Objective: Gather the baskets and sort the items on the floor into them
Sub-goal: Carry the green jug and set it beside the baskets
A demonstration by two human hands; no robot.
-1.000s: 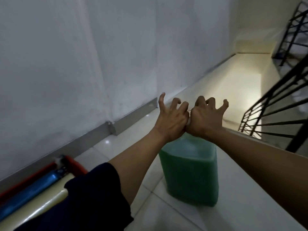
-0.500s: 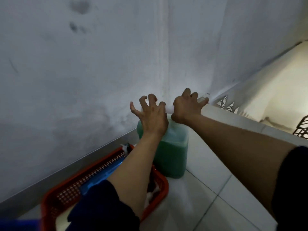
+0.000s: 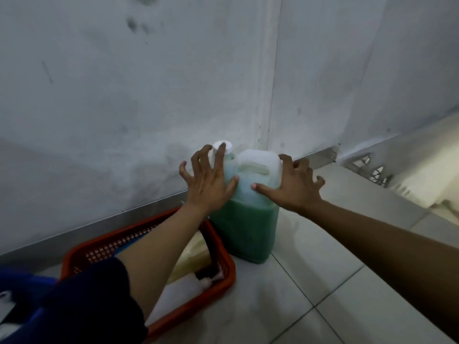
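A translucent jug [image 3: 246, 234], half full of green liquid and closed with a white cap [image 3: 227, 147], stands upright on the tiled floor in the wall corner, touching the right end of a red mesh basket [image 3: 224, 274]. My left hand [image 3: 211, 184] is spread against the jug's left shoulder, fingers reaching up past the cap. My right hand [image 3: 295, 187] is splayed at the jug's right shoulder, its thumb lying on the top below the handle. Neither hand curls round the handle. The basket holds a white bottle [image 3: 181, 294], a yellowish pack [image 3: 196, 254] and something blue, partly hidden by my left arm.
A blue basket [image 3: 24, 281] shows at the lower left edge. The grey wall with a metal skirting [image 3: 99, 222] runs behind the baskets. To the right the floor ends at a ledge with patterned openings [image 3: 372, 172], and a lower landing lies beyond.
Both hands were gripping the jug's handle and carrying it leftwards; now the jug stands on the floor beside the red basket and both hands have opened off the handle.
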